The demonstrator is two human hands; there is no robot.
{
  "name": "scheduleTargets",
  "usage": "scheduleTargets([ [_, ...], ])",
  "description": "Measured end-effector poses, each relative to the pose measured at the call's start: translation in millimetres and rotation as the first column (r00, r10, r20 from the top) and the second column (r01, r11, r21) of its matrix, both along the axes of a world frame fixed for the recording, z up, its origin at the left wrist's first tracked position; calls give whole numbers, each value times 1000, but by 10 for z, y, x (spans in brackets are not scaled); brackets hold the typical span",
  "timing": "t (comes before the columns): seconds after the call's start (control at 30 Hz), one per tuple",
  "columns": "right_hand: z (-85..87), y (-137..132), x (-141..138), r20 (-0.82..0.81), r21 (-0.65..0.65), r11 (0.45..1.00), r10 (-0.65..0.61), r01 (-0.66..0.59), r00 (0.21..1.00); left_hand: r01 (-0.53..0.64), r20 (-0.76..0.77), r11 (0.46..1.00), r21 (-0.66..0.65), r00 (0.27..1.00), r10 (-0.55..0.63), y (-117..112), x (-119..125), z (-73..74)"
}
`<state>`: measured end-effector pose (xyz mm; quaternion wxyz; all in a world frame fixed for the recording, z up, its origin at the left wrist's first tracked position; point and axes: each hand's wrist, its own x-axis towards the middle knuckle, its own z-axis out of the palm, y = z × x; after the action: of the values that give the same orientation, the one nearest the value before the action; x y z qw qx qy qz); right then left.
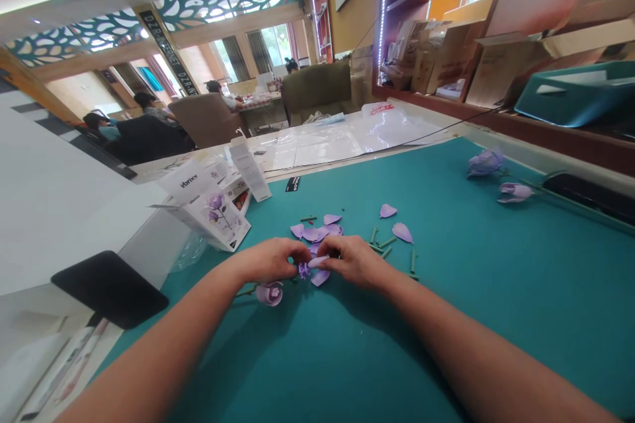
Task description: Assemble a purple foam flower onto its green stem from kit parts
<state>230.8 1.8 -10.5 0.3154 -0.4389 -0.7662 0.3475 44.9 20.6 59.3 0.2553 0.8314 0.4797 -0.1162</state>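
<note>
My left hand [278, 259] is closed on a small purple flower centre [303, 270] with a jagged edge. Pinched between the fingers of my right hand [350, 259] is a pale purple petal [317, 262], held right beside the flower centre. Several loose petals [317, 233] lie just beyond my fingers, and another petal [320, 278] is below them. A partly built artificial rose [270, 294] on a green stem lies under my left wrist. Green stem pieces [381, 246] are scattered to the right of my right hand. Two more petals [402, 232] rest above those pieces.
A teal mat [446, 317] covers the table. White boxes [211, 208] with a rose picture stand at the left, near a black tablet-like panel [112, 289]. Two purple flowers [486, 163] lie at the right beside a dark tray [590, 195]. People sit in the background.
</note>
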Motion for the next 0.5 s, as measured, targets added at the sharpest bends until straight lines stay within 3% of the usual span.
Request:
scheduleTargets([
  [0.5, -2, 7, -2, -26, 9, 1000, 14, -14, 1000, -120, 100, 992, -30, 987, 122, -57, 3, 0],
])
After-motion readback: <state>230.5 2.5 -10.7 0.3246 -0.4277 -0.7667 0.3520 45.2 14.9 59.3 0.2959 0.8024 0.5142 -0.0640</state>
